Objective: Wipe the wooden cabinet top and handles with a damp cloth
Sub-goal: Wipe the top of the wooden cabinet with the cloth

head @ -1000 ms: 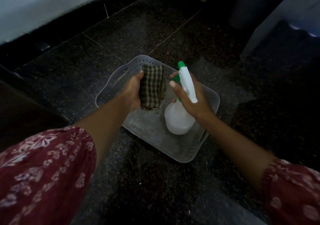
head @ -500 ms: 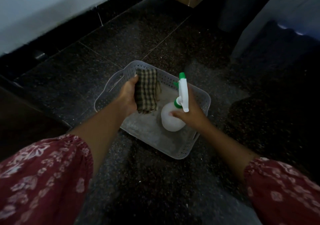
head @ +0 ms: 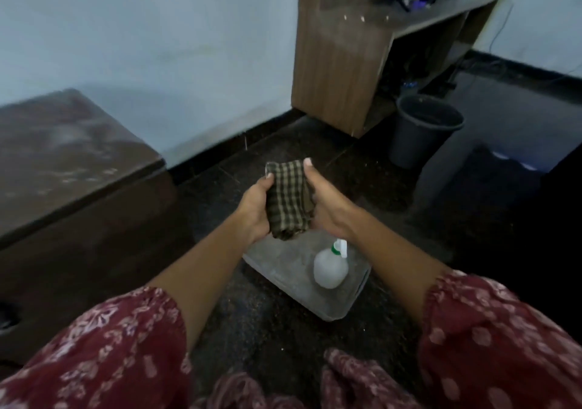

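Note:
A folded green checked cloth [head: 289, 199] is held up between both hands above the floor. My left hand [head: 255, 207] grips its left side and my right hand [head: 327, 205] grips its right side. The dark wooden cabinet [head: 72, 169] stands at the left, its top dusty and streaked. A dark handle recess [head: 6, 317] shows low on the cabinet's front at the frame's left edge. Below my hands a white spray bottle with a green collar [head: 330, 267] lies in a grey plastic basket [head: 340, 309] on the floor.
A brown wooden desk [head: 343, 62] stands against the blue wall at the back. A dark bucket [head: 422, 131] sits beside it on the black speckled floor. A grey furniture edge [head: 447, 169] and a dark mass lie at the right.
My right hand let go of the spray bottle, which now lies in the basket. Both hands lifted the cloth out of the basket, and the view tilted up toward the wall.

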